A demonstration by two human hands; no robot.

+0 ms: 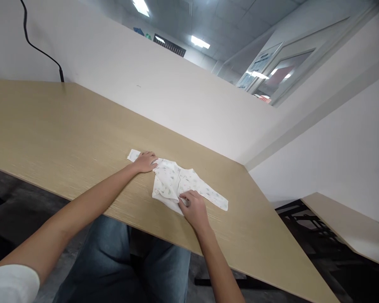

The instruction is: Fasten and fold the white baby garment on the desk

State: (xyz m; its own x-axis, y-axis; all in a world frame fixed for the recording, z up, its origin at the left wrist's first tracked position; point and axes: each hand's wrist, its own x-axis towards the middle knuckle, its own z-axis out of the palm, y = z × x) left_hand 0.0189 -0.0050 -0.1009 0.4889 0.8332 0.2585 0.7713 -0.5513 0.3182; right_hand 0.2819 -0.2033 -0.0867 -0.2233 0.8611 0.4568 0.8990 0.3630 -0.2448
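A small white baby shirt [167, 176] with a sparse printed pattern lies spread on the wooden table, its neckline toward the wall. Its long sleeves stretch out to both sides. My left hand [147, 162] rests flat across the left sleeve near the shoulder, fingers extended, hiding part of that sleeve. At the lower front, my right hand [194, 207] has its thumb and fingers closed on the shirt's front edge near the hem. The left front corner is slightly raised, and the plain white inside of the back shows beneath it.
The wooden table [82, 126] ends at a white wall [164, 97] at the back. A black cable [44, 52] runs down that wall at the far left. Another table [344, 223] stands at the right. My legs are under the near edge.
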